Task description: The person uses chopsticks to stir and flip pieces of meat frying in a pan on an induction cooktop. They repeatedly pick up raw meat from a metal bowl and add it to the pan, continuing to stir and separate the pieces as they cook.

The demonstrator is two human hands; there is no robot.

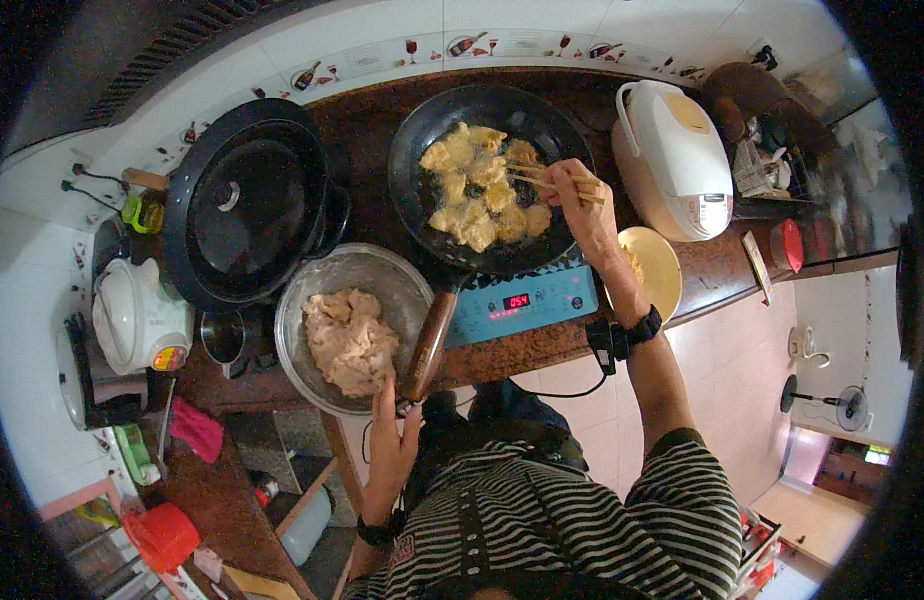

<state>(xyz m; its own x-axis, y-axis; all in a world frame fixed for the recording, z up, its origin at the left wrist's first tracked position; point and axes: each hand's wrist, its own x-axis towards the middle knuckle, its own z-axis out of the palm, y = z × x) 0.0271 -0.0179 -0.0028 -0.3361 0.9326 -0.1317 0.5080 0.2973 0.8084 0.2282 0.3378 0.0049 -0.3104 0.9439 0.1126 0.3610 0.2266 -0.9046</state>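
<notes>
My right hand (582, 210) is closed around a pair of wooden chopsticks (593, 190), their tips among golden battered pieces (473, 221) frying in a dark wok (417, 127). The wok sits on a blue induction cooker (480, 307) with a lit display. Its brown wooden handle (434, 345) points towards me. My left hand (390, 450) has its fingers apart at the near rim of a metal bowl (291, 352), beside the end of the wok handle; whether it touches the bowl is unclear. Pale, wet battered meat (349, 341) lies in that bowl.
A large lidded black pan (255, 206) stands left of the wok, with a white electric pot (143, 319) beyond. To the right are a white rice cooker (675, 157) and a yellow plate (664, 274) partly behind my forearm. A black cable (559, 394) hangs at the counter's front.
</notes>
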